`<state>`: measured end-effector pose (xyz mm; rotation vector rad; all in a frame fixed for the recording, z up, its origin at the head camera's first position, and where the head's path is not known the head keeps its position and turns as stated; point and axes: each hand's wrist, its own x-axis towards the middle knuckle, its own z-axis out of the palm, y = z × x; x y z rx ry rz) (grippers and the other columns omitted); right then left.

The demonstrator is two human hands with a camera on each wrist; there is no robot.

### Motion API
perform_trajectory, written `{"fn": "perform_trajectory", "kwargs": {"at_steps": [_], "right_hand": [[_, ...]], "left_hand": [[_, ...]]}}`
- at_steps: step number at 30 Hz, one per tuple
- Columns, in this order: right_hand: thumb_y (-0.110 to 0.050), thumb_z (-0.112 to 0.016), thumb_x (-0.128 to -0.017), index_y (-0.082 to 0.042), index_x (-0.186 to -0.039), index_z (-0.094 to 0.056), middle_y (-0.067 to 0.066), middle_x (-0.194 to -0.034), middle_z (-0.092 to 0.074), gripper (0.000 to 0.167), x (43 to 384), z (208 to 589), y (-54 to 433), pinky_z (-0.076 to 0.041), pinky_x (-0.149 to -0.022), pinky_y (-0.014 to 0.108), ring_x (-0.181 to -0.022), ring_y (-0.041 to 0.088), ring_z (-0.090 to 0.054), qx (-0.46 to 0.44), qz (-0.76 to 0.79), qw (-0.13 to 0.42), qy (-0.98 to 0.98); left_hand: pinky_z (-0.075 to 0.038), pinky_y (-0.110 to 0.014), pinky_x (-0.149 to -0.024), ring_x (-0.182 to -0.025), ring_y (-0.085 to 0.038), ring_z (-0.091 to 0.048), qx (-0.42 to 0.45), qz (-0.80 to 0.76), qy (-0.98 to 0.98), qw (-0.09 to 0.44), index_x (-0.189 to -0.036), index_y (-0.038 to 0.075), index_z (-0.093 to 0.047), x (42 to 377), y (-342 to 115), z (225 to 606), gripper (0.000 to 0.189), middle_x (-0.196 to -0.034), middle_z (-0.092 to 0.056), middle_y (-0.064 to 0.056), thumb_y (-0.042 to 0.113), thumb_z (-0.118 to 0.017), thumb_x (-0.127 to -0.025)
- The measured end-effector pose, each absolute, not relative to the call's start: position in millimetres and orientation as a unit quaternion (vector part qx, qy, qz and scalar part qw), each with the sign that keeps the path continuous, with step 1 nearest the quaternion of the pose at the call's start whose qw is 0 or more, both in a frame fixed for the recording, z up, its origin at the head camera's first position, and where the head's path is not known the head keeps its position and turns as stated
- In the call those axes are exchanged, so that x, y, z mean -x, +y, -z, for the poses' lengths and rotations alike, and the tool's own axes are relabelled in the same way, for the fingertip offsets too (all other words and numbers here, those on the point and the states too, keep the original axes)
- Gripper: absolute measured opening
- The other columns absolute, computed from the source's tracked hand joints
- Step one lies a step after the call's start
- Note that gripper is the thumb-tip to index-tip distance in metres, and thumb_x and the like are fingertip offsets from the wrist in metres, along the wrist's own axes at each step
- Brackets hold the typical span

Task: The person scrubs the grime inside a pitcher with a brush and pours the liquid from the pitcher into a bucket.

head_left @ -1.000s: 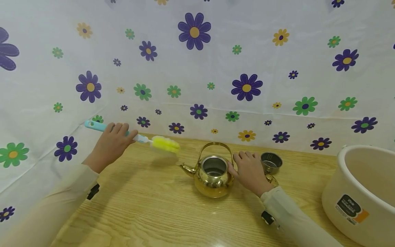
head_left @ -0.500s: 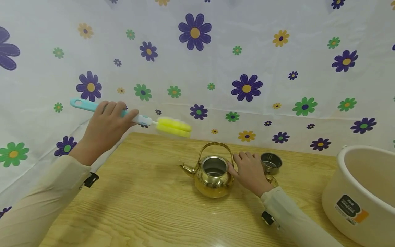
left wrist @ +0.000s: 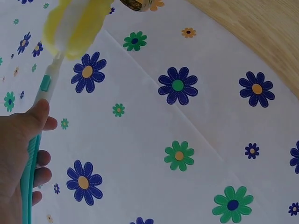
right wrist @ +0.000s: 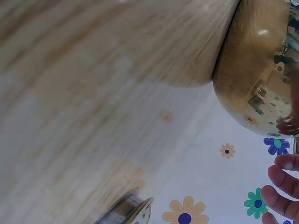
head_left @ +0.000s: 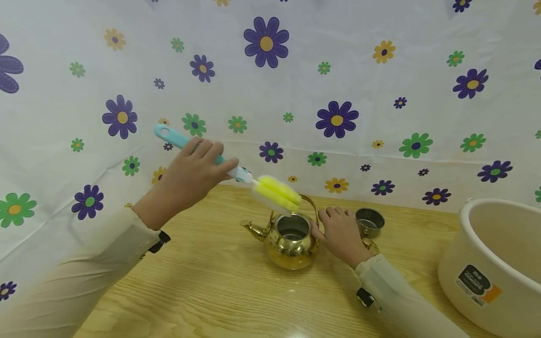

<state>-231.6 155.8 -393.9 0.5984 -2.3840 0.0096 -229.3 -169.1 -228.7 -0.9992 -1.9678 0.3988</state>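
My left hand (head_left: 192, 171) grips the blue handle of a bottle brush (head_left: 276, 192) with a yellow-and-white sponge head. The brush slants down to the right, its head overlapping the raised handle and the rim of a shiny gold teapot (head_left: 291, 256). Uncovered, the teapot stands on the table with its spout toward the left. My right hand (head_left: 342, 232) holds the teapot at the right base of its handle, thumb on the near side. In the left wrist view, fingers wrap round the brush's grip (left wrist: 30, 168). The right wrist view shows the teapot's rounded side (right wrist: 247, 74) above curled fingertips (right wrist: 280, 179).
Behind my right hand sits a perforated metal strainer (head_left: 370, 223), with a gold lid (head_left: 372, 246) partly hidden by that wrist. A large cream bucket (head_left: 454, 267) stands at the right of the wooden table (head_left: 203, 286). Flower-patterned sheeting (head_left: 287, 89) hangs behind and at the left.
My left hand has lifted the brush, then carried it right, tilting the sponge head down over the teapot. The right hand and the teapot stay in place.
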Motion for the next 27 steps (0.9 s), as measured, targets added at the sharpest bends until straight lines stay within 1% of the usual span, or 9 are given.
{"fn": "perform_trajectory", "kwargs": {"at_steps": [6,11,14,18,21,24,27], "right_hand": [[-0.031,-0.056,-0.086,-0.010,-0.078,-0.053,0.005,-0.070,-0.055,0.023,233.5,395.3,156.5,-0.037,-0.059,0.036,-0.063,0.022,-0.053,-0.235,-0.005,0.347,-0.908],[-0.032,-0.056,-0.087,-0.010,-0.078,-0.053,0.005,-0.071,-0.055,0.024,234.2,396.7,156.4,-0.037,-0.059,0.036,-0.064,0.022,-0.054,-0.229,0.002,0.340,-0.912],[-0.032,-0.055,-0.088,-0.010,-0.079,-0.055,0.005,-0.072,-0.056,0.023,234.1,397.0,156.6,-0.038,-0.060,0.037,-0.064,0.022,-0.054,-0.226,0.001,0.337,-0.914],[-0.031,-0.056,-0.088,-0.010,-0.079,-0.054,0.005,-0.072,-0.056,0.023,233.8,396.4,156.6,-0.038,-0.059,0.037,-0.064,0.022,-0.054,-0.228,-0.004,0.339,-0.913],[-0.032,-0.056,-0.088,-0.010,-0.079,-0.054,0.005,-0.072,-0.057,0.023,234.0,396.3,156.4,-0.039,-0.059,0.037,-0.065,0.022,-0.055,-0.230,-0.005,0.338,-0.912],[-0.032,-0.055,-0.088,-0.010,-0.080,-0.055,0.005,-0.074,-0.058,0.023,234.3,396.4,156.4,-0.040,-0.061,0.038,-0.067,0.023,-0.057,-0.230,-0.005,0.339,-0.912],[-0.032,-0.056,-0.088,-0.010,-0.081,-0.056,0.006,-0.074,-0.058,0.023,234.4,396.6,156.7,-0.041,-0.061,0.038,-0.068,0.023,-0.058,-0.228,-0.002,0.340,-0.912]], "left_hand": [[-0.039,-0.036,-0.083,-0.087,-0.028,-0.050,0.429,-0.192,-0.780,0.414,-0.097,0.013,-0.056,233.4,-147.1,228.3,0.033,-0.094,-0.054,-0.013,0.030,-0.076,-0.076],[-0.040,-0.036,-0.087,-0.090,-0.028,-0.053,0.443,-0.218,-0.773,0.399,-0.097,0.015,-0.058,235.9,-132.8,229.7,0.031,-0.102,-0.059,-0.013,0.026,-0.077,-0.075],[-0.040,-0.036,-0.090,-0.094,-0.027,-0.054,0.443,-0.244,-0.769,0.391,-0.101,0.017,-0.058,235.4,-124.1,230.2,0.030,-0.107,-0.060,-0.012,0.028,-0.075,-0.078],[-0.040,-0.036,-0.095,-0.101,-0.026,-0.055,0.442,-0.276,-0.766,0.376,-0.104,0.019,-0.058,234.7,-115.1,229.5,0.029,-0.113,-0.062,-0.009,0.036,-0.069,-0.083],[-0.040,-0.036,-0.098,-0.105,-0.025,-0.055,0.441,-0.293,-0.768,0.361,-0.106,0.020,-0.058,236.4,-112.1,229.9,0.028,-0.116,-0.062,-0.008,0.037,-0.066,-0.085],[-0.039,-0.036,-0.098,-0.105,-0.024,-0.055,0.437,-0.309,-0.768,0.351,-0.106,0.021,-0.059,239.0,-111.0,231.5,0.028,-0.117,-0.061,-0.006,0.038,-0.065,-0.085],[-0.039,-0.035,-0.096,-0.103,-0.023,-0.055,0.437,-0.317,-0.765,0.350,-0.104,0.022,-0.059,241.7,-109.3,234.5,0.027,-0.113,-0.062,-0.005,0.039,-0.065,-0.085]]}}
